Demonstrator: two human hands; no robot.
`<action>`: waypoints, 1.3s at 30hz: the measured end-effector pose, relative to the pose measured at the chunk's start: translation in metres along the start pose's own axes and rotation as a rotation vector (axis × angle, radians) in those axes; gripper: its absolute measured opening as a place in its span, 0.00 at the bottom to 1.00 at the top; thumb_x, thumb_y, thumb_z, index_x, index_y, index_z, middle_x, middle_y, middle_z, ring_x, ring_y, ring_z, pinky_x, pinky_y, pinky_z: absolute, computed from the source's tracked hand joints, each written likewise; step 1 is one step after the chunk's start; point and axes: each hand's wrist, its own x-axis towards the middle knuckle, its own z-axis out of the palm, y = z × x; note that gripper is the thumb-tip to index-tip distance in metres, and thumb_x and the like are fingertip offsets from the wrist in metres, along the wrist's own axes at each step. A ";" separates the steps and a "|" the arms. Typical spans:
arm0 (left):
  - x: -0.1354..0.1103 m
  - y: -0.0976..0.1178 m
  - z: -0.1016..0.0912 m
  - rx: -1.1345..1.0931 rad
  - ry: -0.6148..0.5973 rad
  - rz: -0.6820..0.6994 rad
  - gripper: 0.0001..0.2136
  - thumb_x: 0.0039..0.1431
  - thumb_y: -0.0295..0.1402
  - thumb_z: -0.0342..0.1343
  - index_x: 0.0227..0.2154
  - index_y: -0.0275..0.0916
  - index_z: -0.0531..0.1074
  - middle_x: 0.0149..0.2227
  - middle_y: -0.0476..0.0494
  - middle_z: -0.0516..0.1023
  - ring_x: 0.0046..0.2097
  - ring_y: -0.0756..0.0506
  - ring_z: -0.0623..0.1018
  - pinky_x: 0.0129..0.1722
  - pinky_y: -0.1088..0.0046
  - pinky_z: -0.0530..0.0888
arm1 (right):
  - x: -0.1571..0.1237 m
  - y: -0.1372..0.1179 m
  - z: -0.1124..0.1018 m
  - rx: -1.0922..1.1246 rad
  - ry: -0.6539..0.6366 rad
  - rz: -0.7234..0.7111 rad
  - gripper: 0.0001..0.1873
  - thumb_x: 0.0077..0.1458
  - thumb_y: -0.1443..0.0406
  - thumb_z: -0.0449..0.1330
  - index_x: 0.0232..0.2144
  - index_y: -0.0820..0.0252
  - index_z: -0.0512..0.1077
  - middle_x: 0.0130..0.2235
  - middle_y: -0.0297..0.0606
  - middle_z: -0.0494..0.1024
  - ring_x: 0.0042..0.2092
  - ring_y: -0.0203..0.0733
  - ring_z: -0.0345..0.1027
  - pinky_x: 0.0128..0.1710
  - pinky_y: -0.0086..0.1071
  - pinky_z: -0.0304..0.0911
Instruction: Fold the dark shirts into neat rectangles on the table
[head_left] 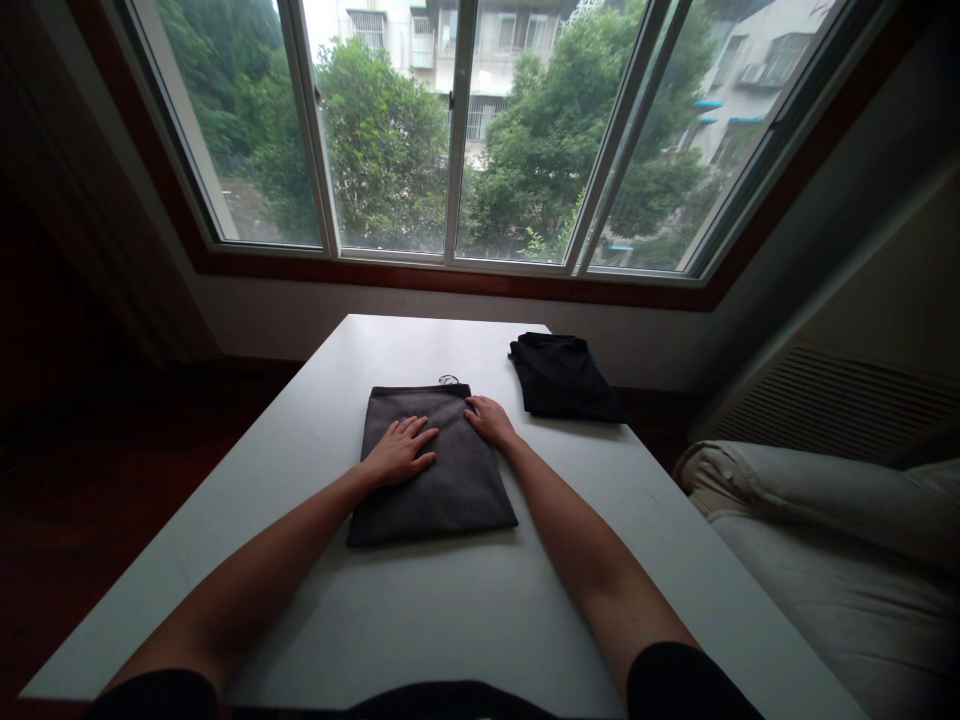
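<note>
A dark grey drawstring bag (442, 500) lies flat on the white table in front of me, its hemmed mouth at the far end. A thin cord loop (448, 380) sticks out beyond that hem. My left hand (401, 452) rests palm down on the bag's middle, fingers spread. At the bag's upper right edge, my right hand (491, 422) touches the cloth with its fingers stretched out. Whatever is inside the bag stays hidden.
Folded black cloth (566, 378) lies at the table's far right edge. The white table (300, 470) narrows toward a wall below a wide window (450, 130). A pale padded seat (825, 530) stands to the right.
</note>
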 end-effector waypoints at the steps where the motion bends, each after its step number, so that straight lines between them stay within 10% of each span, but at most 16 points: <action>1: 0.000 0.000 0.000 0.001 0.000 -0.001 0.30 0.73 0.54 0.46 0.71 0.48 0.62 0.76 0.41 0.53 0.75 0.33 0.54 0.73 0.48 0.50 | 0.000 0.000 0.000 0.000 0.001 -0.003 0.22 0.69 0.58 0.59 0.61 0.56 0.73 0.61 0.44 0.76 0.63 0.48 0.66 0.66 0.37 0.56; 39: 0.000 -0.001 0.001 -0.020 0.001 0.001 0.30 0.72 0.54 0.46 0.71 0.48 0.63 0.76 0.40 0.53 0.75 0.33 0.53 0.73 0.47 0.49 | -0.001 -0.005 -0.003 -0.007 -0.011 0.026 0.22 0.69 0.57 0.58 0.61 0.54 0.73 0.62 0.43 0.75 0.63 0.47 0.66 0.66 0.39 0.56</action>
